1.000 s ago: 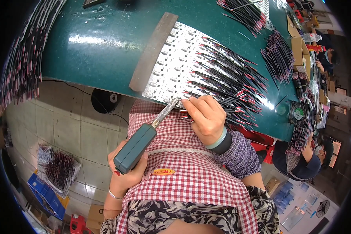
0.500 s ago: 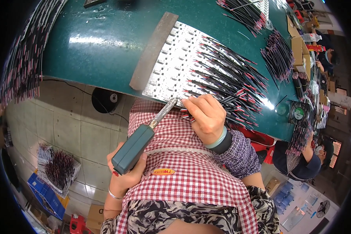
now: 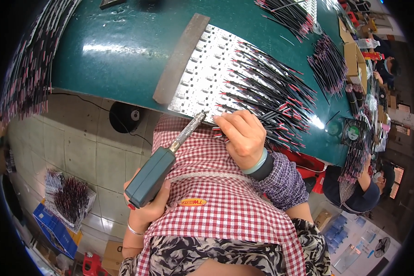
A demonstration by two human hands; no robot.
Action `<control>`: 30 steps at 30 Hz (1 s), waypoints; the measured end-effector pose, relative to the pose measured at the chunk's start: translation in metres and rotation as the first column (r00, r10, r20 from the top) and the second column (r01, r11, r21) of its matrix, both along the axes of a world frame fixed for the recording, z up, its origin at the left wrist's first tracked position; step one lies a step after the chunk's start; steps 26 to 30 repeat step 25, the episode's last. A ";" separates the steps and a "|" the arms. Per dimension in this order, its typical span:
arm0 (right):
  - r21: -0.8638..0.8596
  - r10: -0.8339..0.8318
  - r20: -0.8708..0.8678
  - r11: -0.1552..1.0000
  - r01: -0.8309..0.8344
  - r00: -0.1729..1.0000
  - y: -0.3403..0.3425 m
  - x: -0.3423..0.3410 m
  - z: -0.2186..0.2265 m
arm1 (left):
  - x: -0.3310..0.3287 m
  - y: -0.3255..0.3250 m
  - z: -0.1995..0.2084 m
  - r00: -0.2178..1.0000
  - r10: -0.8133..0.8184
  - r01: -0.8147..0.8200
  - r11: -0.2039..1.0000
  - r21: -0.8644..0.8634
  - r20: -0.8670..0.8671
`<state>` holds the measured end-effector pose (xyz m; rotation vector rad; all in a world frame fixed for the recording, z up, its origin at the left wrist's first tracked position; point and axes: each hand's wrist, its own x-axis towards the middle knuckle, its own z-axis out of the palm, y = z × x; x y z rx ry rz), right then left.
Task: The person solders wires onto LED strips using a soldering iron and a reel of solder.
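My left hand [image 3: 152,208] is wrapped round the handle of a dark green soldering gun [image 3: 150,177]. Its metal tip rests at or just above the near edge of a white circuit board panel [image 3: 198,78] dotted with small dark components. Just right of the tip, my right hand [image 3: 245,140] is pinched at the panel's edge on a thin wire, mostly hidden by the fingers. Rows of black and red wires [image 3: 276,87] fan rightward from the panel, some passing behind my right hand. A grey bar [image 3: 181,60] lies along the panel's left side.
Wire bundles lie on the green table [image 3: 110,69] at far right [image 3: 327,64] and hang over its left end [image 3: 30,69]. A small fan [image 3: 353,133] stands at the right edge. Below left is a blue crate [image 3: 55,230]. A co-worker [image 3: 354,186] sits at right.
The soldering gun has shifted slightly left with my left hand, and its tip has moved a little away from my right fingertips. My right hand has barely moved.
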<state>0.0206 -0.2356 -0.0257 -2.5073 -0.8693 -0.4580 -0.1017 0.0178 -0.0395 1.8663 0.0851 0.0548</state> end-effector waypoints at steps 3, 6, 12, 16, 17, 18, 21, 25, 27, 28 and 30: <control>-0.004 -0.011 -0.010 1.000 0.011 1.000 0.000 -0.001 -0.001 | -0.001 0.000 0.000 1.000 -0.030 0.030 0.999 0.027 -0.005; 0.039 -0.020 -0.046 0.999 0.022 0.999 0.001 -0.002 0.000 | -0.003 -0.001 0.005 0.996 -0.032 0.032 0.999 -0.003 -0.083; 0.035 -0.007 -0.048 0.999 0.008 0.999 0.000 -0.001 -0.001 | -0.001 -0.003 0.013 0.980 -0.056 0.047 0.998 -0.050 -0.193; 0.028 -0.003 -0.037 1.000 0.004 0.999 0.000 0.000 -0.001 | -0.011 -0.003 0.003 0.992 0.004 -0.006 1.000 -0.017 -0.127; 0.028 -0.003 -0.028 1.000 0.004 1.000 0.000 0.000 -0.002 | -0.014 -0.002 0.002 0.992 0.005 -0.007 1.000 -0.016 -0.126; 0.029 -0.003 -0.027 1.000 0.004 1.000 -0.001 0.001 -0.003 | -0.018 0.000 0.001 0.989 0.032 -0.049 0.992 -0.117 -0.143; 0.033 -0.017 -0.019 0.999 0.018 1.000 -0.004 0.001 -0.001 | -0.015 0.000 -0.004 0.994 0.066 -0.090 0.953 -0.288 -0.091; 0.040 -0.008 -0.063 0.999 0.010 0.998 -0.009 0.001 0.003 | 0.001 -0.007 -0.006 0.972 0.233 -0.228 0.908 -0.351 -0.030; 0.040 -0.008 -0.063 0.999 0.010 0.998 -0.009 0.001 0.003 | 0.001 -0.007 -0.006 0.972 0.233 -0.228 0.908 -0.351 -0.030; 0.040 -0.008 -0.063 0.999 0.010 0.998 -0.009 0.001 0.003 | 0.001 -0.007 -0.006 0.972 0.233 -0.228 0.908 -0.351 -0.030; 0.040 -0.008 -0.063 0.999 0.010 0.998 -0.009 0.001 0.003 | 0.001 -0.007 -0.006 0.972 0.233 -0.228 0.908 -0.351 -0.030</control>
